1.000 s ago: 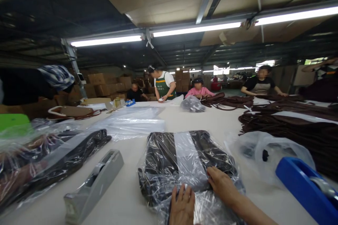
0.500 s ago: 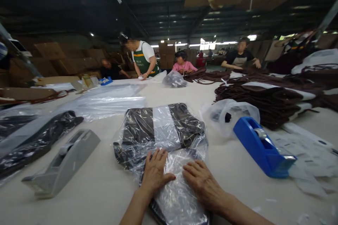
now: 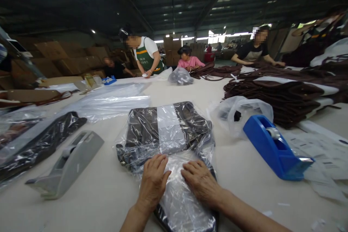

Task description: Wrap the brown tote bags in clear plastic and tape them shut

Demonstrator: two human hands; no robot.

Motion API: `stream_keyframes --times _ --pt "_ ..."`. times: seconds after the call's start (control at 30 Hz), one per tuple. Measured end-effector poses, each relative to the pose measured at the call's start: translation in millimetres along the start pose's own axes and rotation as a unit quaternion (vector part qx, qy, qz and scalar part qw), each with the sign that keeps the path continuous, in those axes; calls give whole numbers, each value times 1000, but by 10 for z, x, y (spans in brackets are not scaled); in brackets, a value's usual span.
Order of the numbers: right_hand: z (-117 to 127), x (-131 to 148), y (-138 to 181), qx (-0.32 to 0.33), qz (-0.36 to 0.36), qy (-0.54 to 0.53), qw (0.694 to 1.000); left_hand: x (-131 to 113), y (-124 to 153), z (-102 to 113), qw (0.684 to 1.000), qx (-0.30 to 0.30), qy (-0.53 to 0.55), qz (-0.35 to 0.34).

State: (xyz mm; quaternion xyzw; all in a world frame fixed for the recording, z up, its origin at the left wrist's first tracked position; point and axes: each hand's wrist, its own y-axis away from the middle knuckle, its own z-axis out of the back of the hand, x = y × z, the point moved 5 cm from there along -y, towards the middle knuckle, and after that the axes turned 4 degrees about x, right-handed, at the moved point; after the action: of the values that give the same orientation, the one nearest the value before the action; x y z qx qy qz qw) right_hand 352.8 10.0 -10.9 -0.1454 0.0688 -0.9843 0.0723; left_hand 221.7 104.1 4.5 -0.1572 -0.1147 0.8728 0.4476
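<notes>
Clock face: centred on the wrapped package, with 12 on the far side from the wearer.
Wrapped package [image 3: 170, 136]: dark, creased goods in clear film with a pale band [image 3: 170, 119] across the upper part; it lies flat on the white table [image 3: 244, 177], in front of the wearer.
Left hand [image 3: 154, 179]: palm down at 7 o'clock, fingers close together and thumb apart, lying on the film, the grip loose and fairly wide.
Right hand [image 3: 201, 181]: palm down at 5 o'clock, fingers slightly bent on the film, not curled round anything; its thumb is hidden, so I cannot tell where it sits.
Grey tape dispenser [image 3: 72, 161]: at 9 o'clock, slanted.
Second wrapped bundle [image 3: 51, 145]: beyond that dispenser, toward 9 to 10.
Clear plastic sheets [image 3: 114, 103]: at 10 to 11.
Blue tape dispenser [image 3: 272, 148]: at 3 o'clock.
Paper slips [image 3: 323, 163]: just past the blue dispenser.
Translucent bag [image 3: 244, 110]: at 2 o'clock, a black object inside.
Dark brown stack [image 3: 274, 98]: farther out at 2.
Person in a green apron [image 3: 148, 58]: across the table, near 12.
</notes>
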Motion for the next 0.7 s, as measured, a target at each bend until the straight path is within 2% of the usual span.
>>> stream_keyframes --times 0.07,0.17,0.27,0.4,0.57,0.7 --pt "18 -25 -42 14 -14 -7 1000 -86 86 -8 1000 28 7 4" --pt "31 -87 -156 35 -31 -33 998 -172 168 -89 993 105 36 38" --pt "33 -144 -298 58 -35 -59 996 -196 182 -142 988 134 59 56" --pt "5 -196 -418 80 -58 -76 992 -159 184 -171 989 118 70 61" --pt "-20 -196 -459 27 -53 -119 991 -107 243 -202 995 63 63 51" --pt "-107 -216 -479 29 -76 -125 989 -59 252 -249 997 27 49 55"
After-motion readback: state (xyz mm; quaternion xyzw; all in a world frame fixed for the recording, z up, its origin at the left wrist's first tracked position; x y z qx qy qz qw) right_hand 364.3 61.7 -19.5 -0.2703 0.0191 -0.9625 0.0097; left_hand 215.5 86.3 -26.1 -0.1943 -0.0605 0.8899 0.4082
